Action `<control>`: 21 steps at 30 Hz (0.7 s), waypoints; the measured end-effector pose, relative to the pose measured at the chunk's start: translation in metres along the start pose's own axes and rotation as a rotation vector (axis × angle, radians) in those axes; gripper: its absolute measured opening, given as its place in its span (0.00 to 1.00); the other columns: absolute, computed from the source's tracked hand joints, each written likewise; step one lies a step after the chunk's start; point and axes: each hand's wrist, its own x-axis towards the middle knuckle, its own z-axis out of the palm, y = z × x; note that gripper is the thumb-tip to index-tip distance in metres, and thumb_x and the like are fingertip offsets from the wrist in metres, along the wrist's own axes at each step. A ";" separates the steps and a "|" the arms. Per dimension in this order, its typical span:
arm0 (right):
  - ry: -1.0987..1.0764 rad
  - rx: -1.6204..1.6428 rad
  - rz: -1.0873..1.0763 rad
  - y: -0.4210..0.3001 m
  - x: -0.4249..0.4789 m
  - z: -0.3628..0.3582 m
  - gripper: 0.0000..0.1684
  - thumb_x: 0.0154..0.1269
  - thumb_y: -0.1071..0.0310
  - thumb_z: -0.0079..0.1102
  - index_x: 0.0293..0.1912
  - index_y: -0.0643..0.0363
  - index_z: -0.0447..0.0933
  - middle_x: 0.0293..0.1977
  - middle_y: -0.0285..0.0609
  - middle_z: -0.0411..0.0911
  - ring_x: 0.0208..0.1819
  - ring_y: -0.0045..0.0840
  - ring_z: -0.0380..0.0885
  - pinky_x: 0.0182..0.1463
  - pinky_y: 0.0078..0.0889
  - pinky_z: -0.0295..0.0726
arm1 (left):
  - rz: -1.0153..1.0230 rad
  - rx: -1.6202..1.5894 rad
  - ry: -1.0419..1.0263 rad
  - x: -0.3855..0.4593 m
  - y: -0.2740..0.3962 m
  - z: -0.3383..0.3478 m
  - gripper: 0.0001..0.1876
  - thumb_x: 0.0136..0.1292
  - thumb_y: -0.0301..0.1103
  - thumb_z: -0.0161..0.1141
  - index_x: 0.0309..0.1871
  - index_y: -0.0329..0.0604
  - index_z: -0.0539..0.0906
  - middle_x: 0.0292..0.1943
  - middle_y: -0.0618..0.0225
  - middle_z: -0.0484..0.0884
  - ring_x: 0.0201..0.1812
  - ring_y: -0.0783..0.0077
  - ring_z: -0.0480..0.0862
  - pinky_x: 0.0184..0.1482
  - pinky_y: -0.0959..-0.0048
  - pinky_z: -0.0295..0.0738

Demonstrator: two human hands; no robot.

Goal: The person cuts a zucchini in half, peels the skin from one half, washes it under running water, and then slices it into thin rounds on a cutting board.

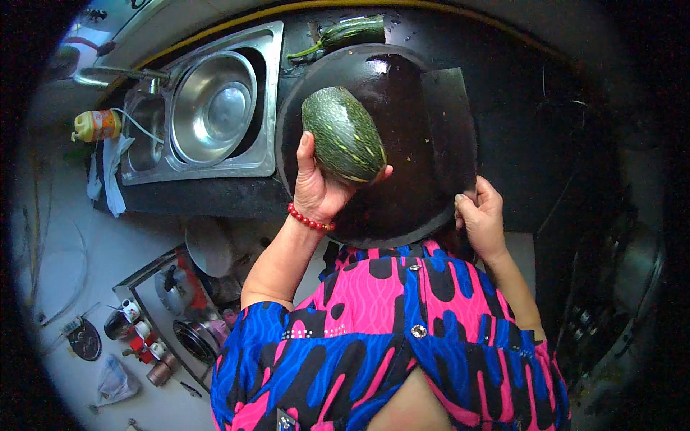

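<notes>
My left hand [322, 191] holds up a dark green squash piece [345, 134] with pale yellow flecks, its fingers wrapped underneath. The squash is tilted, with its cut-off end facing away from me, over a round dark chopping board [372, 215]. My right hand [482, 215] is closed on the handle of a cleaver [450, 124] at the board's right side. The broad dark blade points away from me, over the right part of the board. Beyond the board's far edge lies another squash piece [353, 32], with its stem still on.
At the left is a steel sink [272, 108] with a steel basin [215, 113] in it and a faucet [153, 78]. A yellow plastic bottle [97, 125] and a white cloth [113, 183] are beside the sink. Several cups [141, 329] stand at lower left.
</notes>
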 end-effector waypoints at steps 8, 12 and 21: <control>0.004 0.003 0.009 0.010 0.000 0.000 0.05 0.63 0.77 0.50 0.33 0.57 0.65 0.20 0.28 0.63 0.17 0.10 0.64 0.19 0.17 0.64 | -0.178 -0.329 -0.077 0.002 -0.006 0.002 0.50 0.51 0.67 0.63 0.68 0.37 0.61 0.61 0.50 0.69 0.58 0.52 0.74 0.61 0.50 0.70; -0.013 0.027 0.041 0.002 -0.003 0.004 0.03 0.63 0.77 0.49 0.37 0.58 0.68 0.20 0.27 0.65 0.18 0.10 0.64 0.19 0.16 0.64 | -0.210 -0.471 -0.004 0.003 -0.005 0.010 0.47 0.52 0.70 0.59 0.65 0.43 0.66 0.58 0.49 0.72 0.56 0.49 0.75 0.59 0.44 0.71; -0.043 0.025 0.042 0.003 -0.006 0.004 0.05 0.64 0.77 0.48 0.39 0.59 0.70 0.21 0.28 0.67 0.18 0.09 0.64 0.19 0.16 0.64 | 0.035 0.098 0.054 -0.006 -0.002 0.013 0.44 0.55 0.61 0.63 0.67 0.39 0.64 0.59 0.52 0.73 0.58 0.54 0.75 0.60 0.54 0.72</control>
